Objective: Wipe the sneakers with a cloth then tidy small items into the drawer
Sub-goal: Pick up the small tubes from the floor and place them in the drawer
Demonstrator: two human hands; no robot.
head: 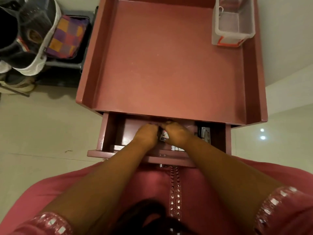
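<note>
The small carton sits right between my two hands, down inside the open drawer that is pulled out toward me from under the pink bench. My left hand presses against the carton's left side with the fingers curled over toward it, and my right hand closes on it from the right, so both hands grasp the same carton with the knuckles nearly touching above it. Only a strip of its printed face shows in the gap between them. Both of my forearms reach forward and down over the drawer's front edge, converging from wide apart at my pink sleeves to the middle of the drawer, wrists bent slightly down. More small items lie in the drawer: a white and dark packet at the far right, well apart from my right hand, and a few pale pieces just under my right wrist by the front wall; what they are I cannot tell. On the bench top, in the far right corner, stands a clear plastic container with an orange-marked edge. The sneakers, dark with white soles, are off to the left on a shoe rack beside the bench, next to a patchwork cloth of purple, orange and red squares.
</note>
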